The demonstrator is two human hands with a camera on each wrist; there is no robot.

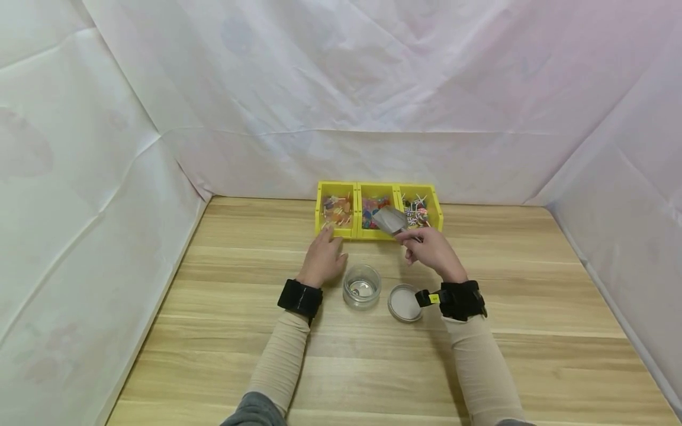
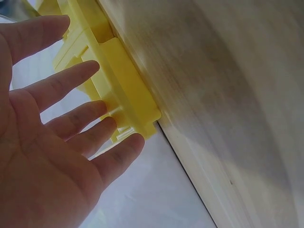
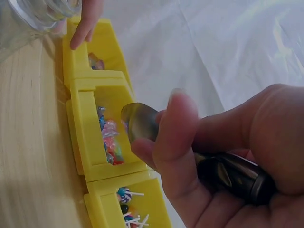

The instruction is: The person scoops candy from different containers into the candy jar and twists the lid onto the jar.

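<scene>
My right hand [image 1: 434, 254] grips the dark handle [image 3: 237, 178] of a metal scoop [image 1: 391, 219]. The scoop's blade hangs over the middle yellow bin [image 1: 375, 235], which has small colourful wrapped pieces in it. At the left yellow bin [image 1: 346, 233], my left hand [image 1: 321, 260] has its fingers spread and straight, fingertips right at the front edge. Between the hands and nearer to me stands a clear glass jar [image 1: 362, 290] without its lid on. A round lid [image 1: 405, 304] lies on the table to the right of the jar, below the right wrist.
The three yellow bins stand joined in a row near the back curtain [image 1: 373, 160]. Lollipops with white sticks [image 1: 417, 211] fill the right bin, and orange-toned sweets [image 1: 337, 210] lie in the left one. White cloth also hangs along both sides of the wooden table [image 1: 240, 248].
</scene>
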